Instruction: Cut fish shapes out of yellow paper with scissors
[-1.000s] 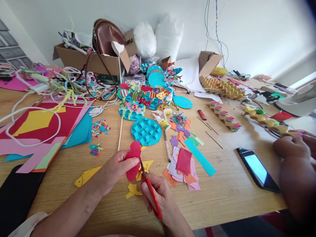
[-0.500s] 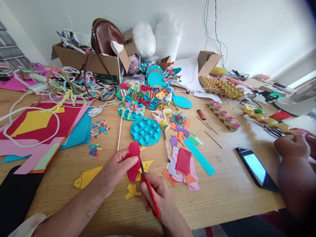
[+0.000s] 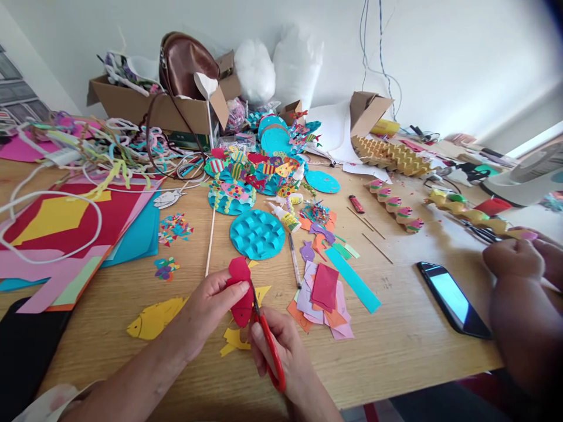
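Pinched between the thumb and fingers of my left hand is a red paper fish with a drawn eye and head line. My right hand is closed round red-handled scissors, whose dark blades lie along the fish's right edge. How far the blades are apart is hard to see. Below my hands lie yellow paper scraps, and a yellow paper fish rests beside my left forearm. Beyond my hands is a round turquoise woven-looking disc.
A co-worker's hands hold a painted egg-carton strip at the right, near a phone. Coloured paper offcuts, a pen and glue bottles lie ahead. Paper sheets and white cable cover the left side.
The red fish has turned slightly and come a little lower against the scissor blades. My hands stay close to the same place; the whole view has shifted slightly.
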`<action>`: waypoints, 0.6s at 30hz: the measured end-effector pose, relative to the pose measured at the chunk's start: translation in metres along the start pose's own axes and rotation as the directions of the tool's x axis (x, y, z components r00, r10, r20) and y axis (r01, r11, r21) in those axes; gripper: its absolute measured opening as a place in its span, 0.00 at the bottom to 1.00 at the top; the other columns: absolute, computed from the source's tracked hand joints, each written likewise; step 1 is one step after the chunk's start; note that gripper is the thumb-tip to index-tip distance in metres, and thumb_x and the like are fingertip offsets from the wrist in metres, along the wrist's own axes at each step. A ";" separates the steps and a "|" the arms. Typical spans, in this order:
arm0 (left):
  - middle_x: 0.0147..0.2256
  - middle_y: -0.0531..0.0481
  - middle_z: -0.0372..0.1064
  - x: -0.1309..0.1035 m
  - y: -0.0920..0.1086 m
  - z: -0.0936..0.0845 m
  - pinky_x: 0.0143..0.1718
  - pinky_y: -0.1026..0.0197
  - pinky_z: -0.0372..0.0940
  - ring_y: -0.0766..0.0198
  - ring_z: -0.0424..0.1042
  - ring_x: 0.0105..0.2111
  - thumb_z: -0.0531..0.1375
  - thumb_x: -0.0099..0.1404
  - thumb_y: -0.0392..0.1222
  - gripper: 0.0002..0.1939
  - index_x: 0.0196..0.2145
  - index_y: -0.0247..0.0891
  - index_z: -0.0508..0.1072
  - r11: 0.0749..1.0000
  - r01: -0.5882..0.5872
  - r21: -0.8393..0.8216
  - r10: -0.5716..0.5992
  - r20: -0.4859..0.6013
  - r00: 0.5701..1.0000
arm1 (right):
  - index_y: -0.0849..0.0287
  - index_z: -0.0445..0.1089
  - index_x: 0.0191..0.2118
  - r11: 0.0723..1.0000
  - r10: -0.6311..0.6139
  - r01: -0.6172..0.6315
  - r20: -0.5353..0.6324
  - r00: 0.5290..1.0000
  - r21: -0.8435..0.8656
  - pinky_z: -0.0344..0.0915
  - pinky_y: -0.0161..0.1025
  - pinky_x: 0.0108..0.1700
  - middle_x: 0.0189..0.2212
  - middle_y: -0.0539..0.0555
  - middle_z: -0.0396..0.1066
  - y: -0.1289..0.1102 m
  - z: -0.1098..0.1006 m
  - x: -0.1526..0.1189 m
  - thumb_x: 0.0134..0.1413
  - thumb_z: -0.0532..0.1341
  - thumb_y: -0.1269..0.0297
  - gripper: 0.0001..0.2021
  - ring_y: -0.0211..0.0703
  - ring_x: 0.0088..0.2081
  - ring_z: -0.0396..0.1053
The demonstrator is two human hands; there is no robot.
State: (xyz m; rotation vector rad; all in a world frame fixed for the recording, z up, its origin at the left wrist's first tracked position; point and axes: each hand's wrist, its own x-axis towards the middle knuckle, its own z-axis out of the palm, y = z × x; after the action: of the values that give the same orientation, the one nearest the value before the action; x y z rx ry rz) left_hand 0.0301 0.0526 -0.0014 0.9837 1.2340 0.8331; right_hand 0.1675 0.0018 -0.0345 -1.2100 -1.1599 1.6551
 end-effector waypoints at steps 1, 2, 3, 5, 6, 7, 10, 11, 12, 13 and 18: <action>0.20 0.57 0.63 0.000 0.000 0.000 0.28 0.64 0.58 0.65 0.60 0.25 0.60 0.54 0.47 0.11 0.21 0.38 0.69 1.000 0.000 -0.008 0.000 0.010 1.000 | 0.56 0.55 0.20 1.000 0.003 -0.003 -0.005 1.000 0.006 0.49 0.29 0.15 0.12 0.43 0.53 0.000 0.000 0.000 0.49 0.54 0.34 0.28 0.30 0.13 0.49; 0.21 0.57 0.63 0.000 -0.001 0.000 0.29 0.64 0.58 0.65 0.60 0.25 0.60 0.54 0.47 0.11 0.21 0.38 0.69 1.000 -0.001 -0.016 0.002 0.022 1.000 | 0.56 0.55 0.20 1.000 0.005 -0.005 -0.009 1.000 0.011 0.49 0.29 0.15 0.12 0.42 0.53 -0.001 0.001 0.000 0.48 0.54 0.33 0.28 0.30 0.13 0.49; 0.21 0.57 0.63 0.000 -0.002 -0.001 0.29 0.64 0.58 0.65 0.60 0.26 0.60 0.55 0.47 0.11 0.21 0.38 0.68 1.000 -0.005 -0.024 0.006 0.033 0.999 | 0.56 0.55 0.20 1.000 0.006 -0.005 -0.012 1.000 0.012 0.49 0.29 0.15 0.12 0.42 0.53 -0.001 0.001 0.000 0.48 0.54 0.33 0.28 0.30 0.13 0.49; 0.21 0.57 0.63 0.000 -0.003 -0.001 0.30 0.65 0.58 0.66 0.60 0.26 0.60 0.56 0.47 0.11 0.21 0.38 0.68 0.999 -0.011 -0.033 0.013 0.048 0.999 | 0.56 0.56 0.20 1.000 0.015 -0.015 -0.012 1.000 0.015 0.49 0.28 0.15 0.11 0.42 0.53 -0.002 0.001 0.000 0.48 0.55 0.33 0.28 0.29 0.13 0.49; 0.21 0.57 0.63 0.000 -0.004 -0.002 0.30 0.65 0.58 0.66 0.59 0.26 0.60 0.56 0.47 0.11 0.21 0.39 0.68 0.999 -0.013 -0.035 0.014 0.051 0.999 | 0.56 0.56 0.20 1.000 0.023 -0.023 -0.013 1.000 0.016 0.49 0.28 0.15 0.11 0.42 0.53 -0.002 0.001 0.000 0.48 0.55 0.33 0.28 0.29 0.13 0.49; 0.21 0.57 0.63 0.000 -0.004 -0.002 0.30 0.65 0.58 0.66 0.59 0.26 0.60 0.56 0.47 0.12 0.21 0.39 0.68 0.999 -0.013 -0.035 0.015 0.055 0.998 | 0.57 0.56 0.20 0.999 0.029 -0.029 -0.013 0.999 0.017 0.49 0.28 0.15 0.11 0.43 0.54 -0.002 0.001 0.000 0.47 0.55 0.33 0.28 0.29 0.13 0.49; 0.21 0.57 0.62 0.001 -0.003 -0.001 0.30 0.65 0.57 0.66 0.58 0.26 0.60 0.57 0.47 0.12 0.21 0.38 0.67 0.999 -0.010 -0.037 0.012 0.060 0.998 | 0.57 0.56 0.20 0.999 0.047 -0.046 -0.012 0.999 0.026 0.48 0.28 0.14 0.11 0.42 0.53 -0.002 0.002 -0.001 0.46 0.55 0.33 0.29 0.28 0.12 0.48; 0.21 0.57 0.62 0.001 -0.003 -0.001 0.30 0.65 0.57 0.66 0.58 0.26 0.60 0.57 0.47 0.12 0.21 0.38 0.67 0.999 -0.007 -0.039 0.010 0.063 0.998 | 0.57 0.56 0.20 0.998 0.047 -0.047 -0.011 0.999 0.031 0.48 0.28 0.14 0.11 0.42 0.53 -0.002 0.002 -0.001 0.46 0.55 0.32 0.29 0.28 0.12 0.48; 0.21 0.57 0.62 0.001 -0.003 -0.001 0.30 0.65 0.57 0.66 0.58 0.26 0.60 0.57 0.47 0.12 0.21 0.38 0.67 0.999 -0.005 -0.041 0.007 0.065 0.998 | 0.57 0.57 0.21 0.998 0.048 -0.047 -0.011 0.999 0.034 0.48 0.28 0.14 0.11 0.42 0.53 -0.002 0.002 -0.001 0.45 0.56 0.32 0.29 0.28 0.12 0.48; 0.21 0.57 0.62 0.000 -0.003 -0.001 0.31 0.65 0.57 0.66 0.58 0.26 0.60 0.57 0.48 0.12 0.21 0.38 0.67 0.999 -0.001 -0.043 0.004 0.067 0.998 | 0.57 0.57 0.21 0.998 0.048 -0.048 -0.011 0.999 0.037 0.48 0.28 0.14 0.11 0.42 0.53 -0.002 0.002 -0.001 0.45 0.56 0.32 0.29 0.28 0.12 0.48; 0.22 0.57 0.62 0.000 -0.004 -0.001 0.31 0.65 0.57 0.66 0.58 0.27 0.60 0.56 0.48 0.12 0.22 0.38 0.68 0.998 0.011 -0.054 -0.007 0.068 0.998 | 0.57 0.57 0.21 0.998 0.045 -0.045 -0.012 0.999 0.035 0.47 0.28 0.14 0.12 0.43 0.54 -0.001 0.000 0.001 0.46 0.55 0.32 0.29 0.29 0.12 0.49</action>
State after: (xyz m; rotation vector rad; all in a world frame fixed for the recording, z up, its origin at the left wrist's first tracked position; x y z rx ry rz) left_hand 0.0286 0.0511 -0.0054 0.9543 1.1514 0.8157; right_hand 0.1670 0.0028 -0.0337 -1.2317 -1.0990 1.6913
